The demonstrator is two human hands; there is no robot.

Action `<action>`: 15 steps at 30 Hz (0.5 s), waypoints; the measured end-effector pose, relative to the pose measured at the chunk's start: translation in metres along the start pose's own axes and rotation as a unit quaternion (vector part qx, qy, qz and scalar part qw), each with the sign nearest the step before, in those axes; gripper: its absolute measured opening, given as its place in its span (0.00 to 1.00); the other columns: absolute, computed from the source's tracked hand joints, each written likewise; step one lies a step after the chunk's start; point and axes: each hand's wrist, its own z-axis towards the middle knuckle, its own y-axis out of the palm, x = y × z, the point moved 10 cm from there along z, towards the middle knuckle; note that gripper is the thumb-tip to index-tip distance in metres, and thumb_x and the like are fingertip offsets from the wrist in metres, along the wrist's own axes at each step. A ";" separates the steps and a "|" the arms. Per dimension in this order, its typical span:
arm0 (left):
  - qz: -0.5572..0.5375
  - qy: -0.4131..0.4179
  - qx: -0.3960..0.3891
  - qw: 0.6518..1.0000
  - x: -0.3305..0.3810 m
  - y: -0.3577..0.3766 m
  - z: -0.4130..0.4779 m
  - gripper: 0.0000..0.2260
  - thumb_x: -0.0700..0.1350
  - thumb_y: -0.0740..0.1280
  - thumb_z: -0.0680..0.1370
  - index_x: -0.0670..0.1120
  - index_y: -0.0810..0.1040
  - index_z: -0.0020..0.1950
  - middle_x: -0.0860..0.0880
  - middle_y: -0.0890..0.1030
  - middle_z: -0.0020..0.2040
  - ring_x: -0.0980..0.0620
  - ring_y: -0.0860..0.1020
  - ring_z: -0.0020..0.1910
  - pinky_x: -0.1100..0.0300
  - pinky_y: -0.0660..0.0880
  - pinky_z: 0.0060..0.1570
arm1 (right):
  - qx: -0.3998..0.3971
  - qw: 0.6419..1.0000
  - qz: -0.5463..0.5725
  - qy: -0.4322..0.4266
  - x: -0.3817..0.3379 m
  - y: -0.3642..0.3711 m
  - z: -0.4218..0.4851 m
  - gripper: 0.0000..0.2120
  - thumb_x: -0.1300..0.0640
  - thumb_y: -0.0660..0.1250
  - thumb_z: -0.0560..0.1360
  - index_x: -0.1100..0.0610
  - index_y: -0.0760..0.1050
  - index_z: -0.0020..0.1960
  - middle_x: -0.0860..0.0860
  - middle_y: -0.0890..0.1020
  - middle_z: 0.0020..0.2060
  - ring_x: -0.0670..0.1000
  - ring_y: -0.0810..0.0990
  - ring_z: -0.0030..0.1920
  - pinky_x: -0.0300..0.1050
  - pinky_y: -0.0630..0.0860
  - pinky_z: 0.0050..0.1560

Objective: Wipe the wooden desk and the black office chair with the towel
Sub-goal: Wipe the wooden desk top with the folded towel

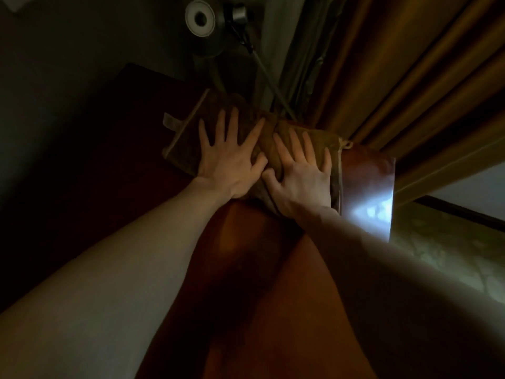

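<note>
Towel [185, 138] lies near the bench's [246, 269] far edge under our left hand [229, 165] and right hand [303, 176], each grip flat, fingers spread; pushing further may knock the lamp [200, 19].

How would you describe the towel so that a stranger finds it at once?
Start at the wooden desk and follow it to its far end, beside the golden curtains. The towel lies under the left hand and right hand, the only brownish cloth, with a pale loop at its left corner.
</note>
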 end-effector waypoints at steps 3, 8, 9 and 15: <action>-0.001 0.006 0.000 1.000 -0.003 -0.003 0.024 0.31 0.67 0.44 0.80 0.63 0.39 0.82 0.42 0.44 0.84 0.39 0.41 0.83 0.31 0.38 0.76 | 0.011 1.000 -0.009 0.003 0.003 0.001 0.022 0.36 0.33 0.44 0.77 0.43 0.55 0.83 0.49 0.55 0.83 0.53 0.48 0.83 0.66 0.44 0.80; -0.007 0.002 -0.013 1.000 -0.008 -0.003 0.056 0.31 0.68 0.44 0.81 0.64 0.40 0.82 0.43 0.43 0.84 0.40 0.40 0.83 0.31 0.38 0.76 | 0.023 1.000 -0.014 -0.002 0.006 -0.001 0.052 0.35 0.35 0.46 0.79 0.45 0.56 0.83 0.50 0.56 0.83 0.54 0.51 0.83 0.67 0.46 0.79; -0.009 -0.002 -0.014 1.000 -0.010 -0.003 0.058 0.31 0.69 0.43 0.81 0.64 0.40 0.82 0.43 0.42 0.85 0.40 0.40 0.83 0.31 0.38 0.76 | 0.021 1.000 -0.011 -0.004 0.006 -0.001 0.056 0.35 0.35 0.46 0.79 0.46 0.57 0.83 0.50 0.57 0.83 0.54 0.51 0.83 0.67 0.46 0.79; -0.004 -0.022 -0.028 0.999 -0.009 -0.005 0.052 0.30 0.68 0.43 0.81 0.64 0.38 0.82 0.43 0.40 0.84 0.40 0.37 0.82 0.29 0.35 0.75 | 0.006 1.000 0.011 -0.006 0.004 -0.003 0.057 0.36 0.35 0.45 0.77 0.45 0.56 0.83 0.48 0.56 0.83 0.52 0.49 0.83 0.64 0.42 0.80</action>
